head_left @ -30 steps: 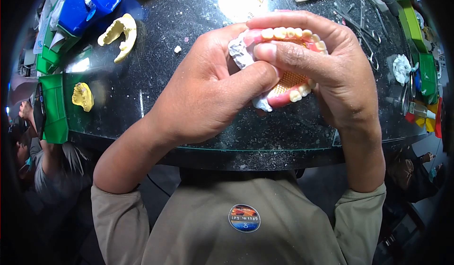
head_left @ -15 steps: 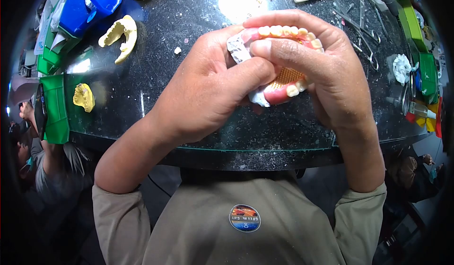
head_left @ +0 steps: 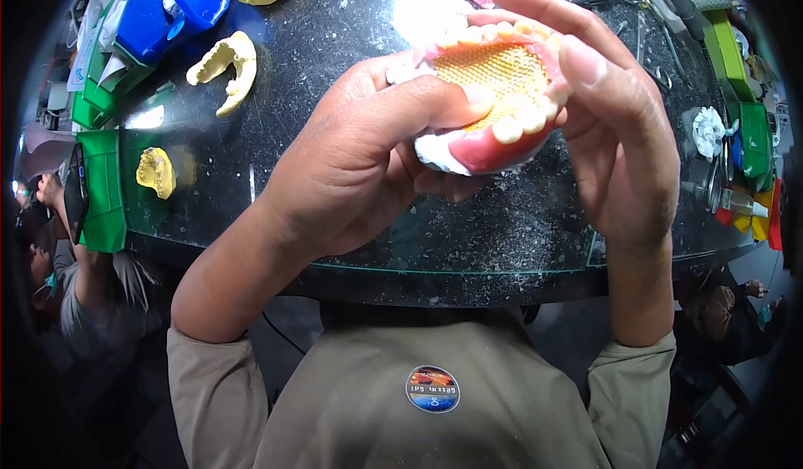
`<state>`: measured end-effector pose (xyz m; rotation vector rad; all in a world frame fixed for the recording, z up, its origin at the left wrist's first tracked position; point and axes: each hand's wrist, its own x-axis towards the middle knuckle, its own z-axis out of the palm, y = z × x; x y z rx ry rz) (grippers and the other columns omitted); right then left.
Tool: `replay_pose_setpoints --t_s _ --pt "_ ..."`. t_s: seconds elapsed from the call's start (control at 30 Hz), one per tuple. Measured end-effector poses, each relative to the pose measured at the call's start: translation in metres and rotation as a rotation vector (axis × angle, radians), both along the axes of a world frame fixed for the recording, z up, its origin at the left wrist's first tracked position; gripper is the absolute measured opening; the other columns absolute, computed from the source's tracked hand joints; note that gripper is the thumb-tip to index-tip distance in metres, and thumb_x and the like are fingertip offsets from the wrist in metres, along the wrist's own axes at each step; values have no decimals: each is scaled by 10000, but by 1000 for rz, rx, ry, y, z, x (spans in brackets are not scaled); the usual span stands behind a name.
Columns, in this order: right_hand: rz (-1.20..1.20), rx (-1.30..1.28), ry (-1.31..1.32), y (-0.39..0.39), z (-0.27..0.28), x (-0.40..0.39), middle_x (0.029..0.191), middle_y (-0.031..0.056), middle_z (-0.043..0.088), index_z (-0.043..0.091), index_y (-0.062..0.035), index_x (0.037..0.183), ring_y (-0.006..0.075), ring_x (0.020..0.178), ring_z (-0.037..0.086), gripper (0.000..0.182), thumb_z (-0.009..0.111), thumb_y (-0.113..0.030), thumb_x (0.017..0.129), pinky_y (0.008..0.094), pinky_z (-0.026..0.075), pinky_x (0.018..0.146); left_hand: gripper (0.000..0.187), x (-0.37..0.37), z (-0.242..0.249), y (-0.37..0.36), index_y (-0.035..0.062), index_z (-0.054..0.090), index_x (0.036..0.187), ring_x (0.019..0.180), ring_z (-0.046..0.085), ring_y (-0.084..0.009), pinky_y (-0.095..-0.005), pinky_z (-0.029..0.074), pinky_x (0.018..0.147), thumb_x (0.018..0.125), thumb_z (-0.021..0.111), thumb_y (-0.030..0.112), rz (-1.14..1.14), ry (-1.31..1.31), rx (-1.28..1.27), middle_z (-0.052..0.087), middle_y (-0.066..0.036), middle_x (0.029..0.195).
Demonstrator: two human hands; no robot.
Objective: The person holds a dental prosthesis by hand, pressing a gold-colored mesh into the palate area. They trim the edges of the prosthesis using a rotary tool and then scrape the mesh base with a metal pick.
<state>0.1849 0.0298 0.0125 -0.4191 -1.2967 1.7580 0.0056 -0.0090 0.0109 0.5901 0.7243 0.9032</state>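
Observation:
A denture model (head_left: 510,147) with pink gums, several pale teeth, a golden mesh inside its arch and white material at its left end is held above the dark table. My left hand (head_left: 360,143) grips its left end, thumb lying on the mesh and fingertips showing beneath. My right hand (head_left: 619,117) is at the model's right side, fingers apart and curved around it; the thumb is raised near the upper right teeth. Whether any right fingertip touches the model is unclear.
On the dark table (head_left: 335,256), pale casts (head_left: 242,71) and a yellow piece (head_left: 155,173) lie left. Green (head_left: 102,189) and blue (head_left: 159,17) containers stand left. Metal tools (head_left: 661,71) and crumpled white material (head_left: 708,131) are right. People's parts show at both edges.
My right thumb has lifted off the model and that hand has opened and shifted right. The model is turned, showing more golden mesh; my left hand still holds it.

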Motion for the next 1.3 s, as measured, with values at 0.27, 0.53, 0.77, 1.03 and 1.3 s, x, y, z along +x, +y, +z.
replay_pose_setpoints --t_s 0.27,0.53,0.77,1.03,1.3 --pt "-242 34 -282 -14 6 -12 1236 228 515 408 105 1276 229 1136 547 552 428 -292 893 325 433 967 347 -3 -2 0 -34 484 1149 701 575 -84 -184 448 527 874 466 178 -14 -58 -7 598 -76 917" --pt "-272 66 -458 -12 14 -8 1229 210 522 433 97 1263 219 1154 526 522 455 -278 900 323 397 994 364 0 -2 1 -38 509 1132 693 584 -83 -173 441 514 868 476 211 18 -13 15 608 -74 895" --pt "-183 63 -335 -8 0 4 1217 192 536 464 81 1246 207 1151 523 463 455 -247 920 319 384 1002 369 2 -2 2 -27 523 1123 692 583 -80 -177 437 512 865 479 233 38 39 12 614 -68 902" --pt "-214 87 -344 -9 -1 5 1203 164 552 496 58 1233 189 1131 530 427 471 -248 936 314 392 983 543 -4 -1 3 -42 472 1222 818 634 -196 -271 511 617 916 314 378 88 -239 -136 618 -142 1056" --pt "-263 135 -371 -8 -1 7 1172 144 573 507 26 1240 166 1099 541 398 477 -247 951 309 403 967 559 -10 -16 8 -55 412 1278 949 619 -266 -350 529 707 941 261 364 -8 -426 -41 571 -205 1161"
